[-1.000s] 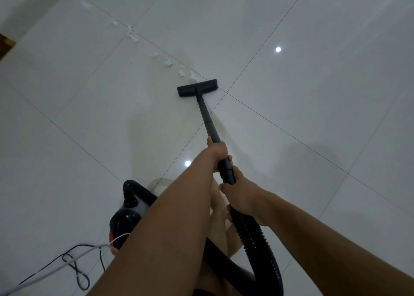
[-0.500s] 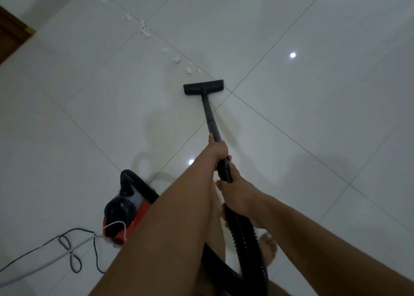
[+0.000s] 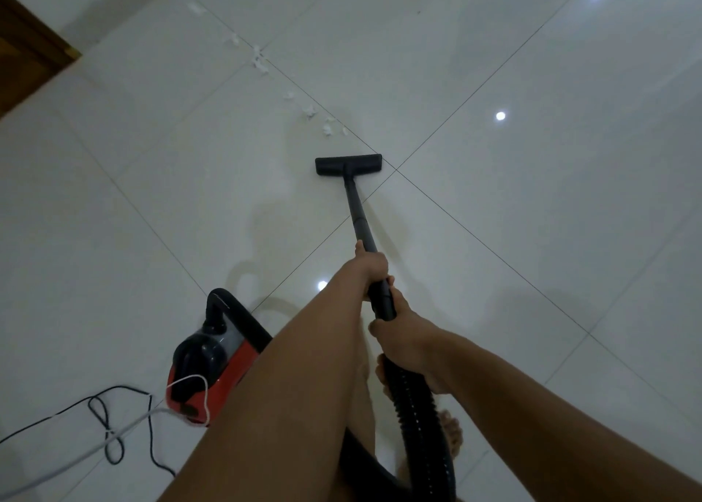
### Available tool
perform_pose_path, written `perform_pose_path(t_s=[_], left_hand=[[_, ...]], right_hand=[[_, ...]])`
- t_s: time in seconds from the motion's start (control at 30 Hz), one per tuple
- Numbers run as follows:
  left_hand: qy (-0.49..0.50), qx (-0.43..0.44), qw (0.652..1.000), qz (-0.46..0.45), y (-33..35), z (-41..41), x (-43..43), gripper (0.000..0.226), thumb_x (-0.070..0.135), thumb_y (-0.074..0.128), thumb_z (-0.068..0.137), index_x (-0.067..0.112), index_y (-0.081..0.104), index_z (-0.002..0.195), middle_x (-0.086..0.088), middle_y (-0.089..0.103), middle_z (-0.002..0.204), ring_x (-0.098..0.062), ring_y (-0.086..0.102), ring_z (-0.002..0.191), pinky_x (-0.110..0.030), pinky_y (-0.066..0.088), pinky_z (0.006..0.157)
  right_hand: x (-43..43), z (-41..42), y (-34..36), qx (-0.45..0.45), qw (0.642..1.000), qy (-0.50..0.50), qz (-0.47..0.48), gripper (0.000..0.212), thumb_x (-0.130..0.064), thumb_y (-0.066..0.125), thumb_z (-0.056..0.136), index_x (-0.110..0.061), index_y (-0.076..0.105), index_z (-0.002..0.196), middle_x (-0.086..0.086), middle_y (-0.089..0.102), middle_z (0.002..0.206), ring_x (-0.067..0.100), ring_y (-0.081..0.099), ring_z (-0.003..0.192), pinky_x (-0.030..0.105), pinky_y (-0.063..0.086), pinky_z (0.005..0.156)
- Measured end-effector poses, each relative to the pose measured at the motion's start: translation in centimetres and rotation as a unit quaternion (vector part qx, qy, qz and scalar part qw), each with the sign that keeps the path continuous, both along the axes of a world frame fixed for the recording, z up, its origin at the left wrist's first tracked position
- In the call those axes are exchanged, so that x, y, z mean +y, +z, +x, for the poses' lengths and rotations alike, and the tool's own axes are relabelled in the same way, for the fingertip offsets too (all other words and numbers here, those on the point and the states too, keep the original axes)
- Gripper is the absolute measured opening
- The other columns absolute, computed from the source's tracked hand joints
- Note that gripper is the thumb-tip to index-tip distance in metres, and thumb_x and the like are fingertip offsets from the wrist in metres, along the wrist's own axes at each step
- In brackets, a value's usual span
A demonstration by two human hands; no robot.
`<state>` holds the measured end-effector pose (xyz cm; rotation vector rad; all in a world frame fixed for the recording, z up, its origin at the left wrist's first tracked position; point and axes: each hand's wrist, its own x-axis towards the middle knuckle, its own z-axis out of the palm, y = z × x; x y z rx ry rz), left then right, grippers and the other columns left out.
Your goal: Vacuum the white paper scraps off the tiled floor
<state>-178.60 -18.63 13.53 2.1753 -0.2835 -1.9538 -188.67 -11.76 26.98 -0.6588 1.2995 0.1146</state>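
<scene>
Your grip is a two-handed one on the black wand [image 3: 359, 213]: your left hand [image 3: 370, 268] is wrapped tight around the rigid tube higher up, and your right hand [image 3: 404, 336] is clamped just behind it where the tube meets the ribbed hose [image 3: 418, 425]. Over the last second the floor nozzle [image 3: 348, 164] has come back toward you and away from the scraps; a second ago its front edge sat almost against the nearest bits, and now a strip of bare tile shows between them. The white paper scraps [image 3: 328, 127] still lie in a loose trail along the grout line, starting at about 11 o'clock from the nozzle and running off toward 10 o'clock, with a thicker clump [image 3: 259, 60] farther out and a lone piece [image 3: 194, 7] beyond that. None of the visible pieces appears to have gone, so this looks like the back half of a stroke rather than a pickup; the trail is still all yours to clear. Your next push should probably angle toward 11 o'clock, following the grout line instead of crossing it. The red canister vacuum [image 3: 207, 365] sits at about 7 o'clock from your hands, with its black cord [image 3: 102, 414] looped on the tiled floor [image 3: 532, 235] behind it, so mind the slack as you advance.
</scene>
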Motion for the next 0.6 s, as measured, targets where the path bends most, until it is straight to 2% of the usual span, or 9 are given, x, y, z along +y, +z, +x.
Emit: perform_pose_path(t_s=[0.1,0.13,0.2,0.23,0.3,0.37,0.43,0.5,0.6], left_hand=[[0.009,0.002,1.0,0.001,-0.5,0.8,-1.1,0.068,0.029,0.034,0.11,0.05,-0.009,0.159,-0.008,0.059,0.082,-0.012,0.056,0.064,-0.029,0.054,0.063],[0.012,0.003,1.0,0.001,-0.6,1.1,-1.5,0.068,0.029,0.034,0.11,0.051,-0.009,0.158,-0.008,0.059,0.082,-0.012,0.056,0.063,-0.029,0.054,0.063],[0.022,0.006,1.0,-0.002,-0.8,1.7,-2.4,0.068,0.029,0.034,0.11,0.051,-0.009,0.158,-0.008,0.058,0.082,-0.012,0.056,0.063,-0.029,0.054,0.062],[0.027,0.007,1.0,-0.004,-0.9,2.0,-2.9,0.068,0.029,0.034,0.11,0.051,-0.009,0.158,-0.008,0.058,0.083,-0.012,0.056,0.063,-0.029,0.053,0.062],[0.032,0.007,0.999,-0.009,-1.0,2.5,-3.6,0.068,0.029,0.034,0.11,0.05,-0.009,0.159,-0.008,0.057,0.084,-0.012,0.055,0.063,-0.029,0.053,0.062],[0.035,0.008,0.999,-0.011,-1.1,2.8,-4.2,0.068,0.029,0.034,0.11,0.05,-0.009,0.159,-0.008,0.056,0.083,-0.012,0.054,0.062,-0.029,0.053,0.063],[0.043,0.011,0.999,-0.008,-1.2,2.9,-4.5,0.068,0.029,0.034,0.11,0.051,-0.009,0.159,-0.007,0.056,0.083,-0.012,0.054,0.062,-0.028,0.052,0.059],[0.046,0.012,0.999,-0.006,-1.4,2.9,-4.6,0.068,0.031,0.034,0.11,0.051,-0.01,0.158,-0.007,0.055,0.083,-0.011,0.054,0.062,-0.027,0.051,0.055],[0.046,0.01,0.999,-0.007,-2.0,2.6,-4.7,0.067,0.032,0.032,0.11,0.052,-0.011,0.158,-0.007,0.055,0.081,-0.011,0.054,0.061,-0.027,0.051,0.055]], right_hand=[[-1.1,0.7,-0.7,-0.02,1.0,0.004,0.0,0.075,-0.002,0.035,0.11,-0.036,-0.006,0.163,-0.007,0.028,0.081,0.002,0.034,0.068,0.007,0.043,0.037],[-1.5,1.0,-0.9,-0.023,1.0,-0.009,0.015,0.073,-0.003,0.034,0.11,-0.032,-0.005,0.164,-0.01,0.026,0.081,0.0,0.033,0.069,0.006,0.049,0.047],[-2.7,1.8,-1.4,0.009,0.995,-0.087,0.049,0.065,-0.006,0.033,0.111,-0.021,-0.001,0.164,-0.019,0.019,0.084,-0.005,0.029,0.07,0.011,0.054,0.085],[-3.1,2.0,-1.5,0.001,0.997,-0.057,0.044,0.065,-0.007,0.034,0.111,-0.023,0.0,0.164,-0.019,0.02,0.084,-0.006,0.031,0.069,0.017,0.056,0.086],[-3.8,2.2,-1.7,0.01,1.0,-0.004,0.009,0.073,-0.013,0.039,0.11,-0.041,-0.003,0.163,-0.006,0.038,0.084,0.0,0.046,0.063,0.021,0.055,0.048],[-4.5,2.9,-0.9,0.037,0.999,0.036,0.009,0.075,-0.019,0.042,0.11,-0.049,-0.005,0.16,0.006,0.046,0.089,0.011,0.053,0.055,0.023,0.049,0.044],[-4.7,3.1,-1.1,0.042,0.997,0.057,-0.01,0.074,-0.021,0.042,0.11,-0.046,-0.006,0.161,0.002,0.043,0.084,0.012,0.053,0.062,0.027,0.052,0.064],[-4.9,3.2,-1.6,0.062,0.995,0.074,-0.033,0.074,-0.025,0.042,0.11,-0.043,-0.007,0.162,-0.005,0.037,0.08,0.018,0.054,0.081,0.035,0.049,0.086],[-4.9,2.9,-2.5,0.066,0.993,0.094,-0.042,0.072,-0.033,0.041,0.109,-0.044,-0.008,0.161,-0.007,0.039,0.081,0.024,0.053,0.093,0.039,0.051,0.097]])
